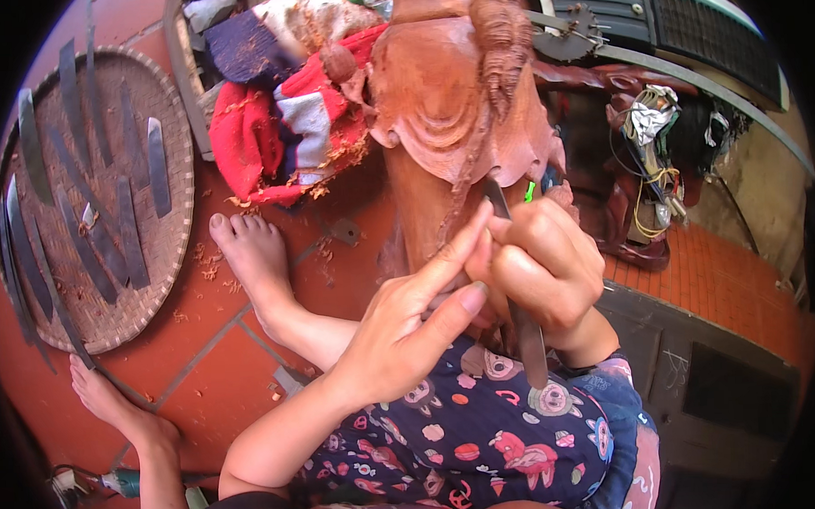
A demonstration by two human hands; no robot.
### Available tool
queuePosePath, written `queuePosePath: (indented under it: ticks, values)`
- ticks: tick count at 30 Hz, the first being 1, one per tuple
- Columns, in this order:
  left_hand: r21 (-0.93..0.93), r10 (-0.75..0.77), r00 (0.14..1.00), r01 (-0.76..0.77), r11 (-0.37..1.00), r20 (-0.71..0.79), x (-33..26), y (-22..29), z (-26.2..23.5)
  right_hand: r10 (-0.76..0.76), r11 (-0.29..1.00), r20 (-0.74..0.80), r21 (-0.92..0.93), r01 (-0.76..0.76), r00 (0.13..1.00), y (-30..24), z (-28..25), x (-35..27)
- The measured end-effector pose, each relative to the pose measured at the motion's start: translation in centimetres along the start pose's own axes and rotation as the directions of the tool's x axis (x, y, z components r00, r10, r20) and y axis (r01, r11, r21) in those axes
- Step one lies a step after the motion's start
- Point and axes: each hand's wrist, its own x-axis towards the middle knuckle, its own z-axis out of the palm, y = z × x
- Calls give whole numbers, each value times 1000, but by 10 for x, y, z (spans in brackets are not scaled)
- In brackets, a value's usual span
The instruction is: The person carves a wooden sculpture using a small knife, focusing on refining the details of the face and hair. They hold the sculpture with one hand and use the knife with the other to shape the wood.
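Observation:
A reddish-brown carved wooden piece stands before me, with curved ridges and a scalloped lower edge. My right hand is closed in a fist around a flat metal carving chisel. The chisel's upper end meets the wood under the scalloped edge, and its other end sticks out below my fist. My left hand reaches in from the left, index finger stretched along to the blade near the wood. Its thumb stands apart, while the other fingers are bent toward the blade and partly hidden.
A round woven tray with several flat metal blades lies on the red tiled floor at left. Shavings-covered red cloth sits beside the carving. Bundled cables hang at right. My bare foot rests on the tiles.

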Motion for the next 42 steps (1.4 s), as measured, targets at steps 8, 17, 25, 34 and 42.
queuePosePath:
  ticks: [8,17,25,34,42]
  values:
    - [147,127,992,-129,981,26,-13,0,6,240,935,-151,303,-186,959,4,-35,-9]
    - [547,276,961,-237,803,11,-16,12,8,616,387,102,825,-413,781,27,-47,-16]
    - [514,190,982,-156,844,-14,5,22,35,724,277,151,830,-484,673,29,-53,17]
    - [452,63,998,-56,890,0,14,24,31,832,460,-88,660,-594,548,4,-10,25]
    - [379,82,997,-72,923,-10,12,28,24,655,730,-136,368,-576,743,10,-2,34]
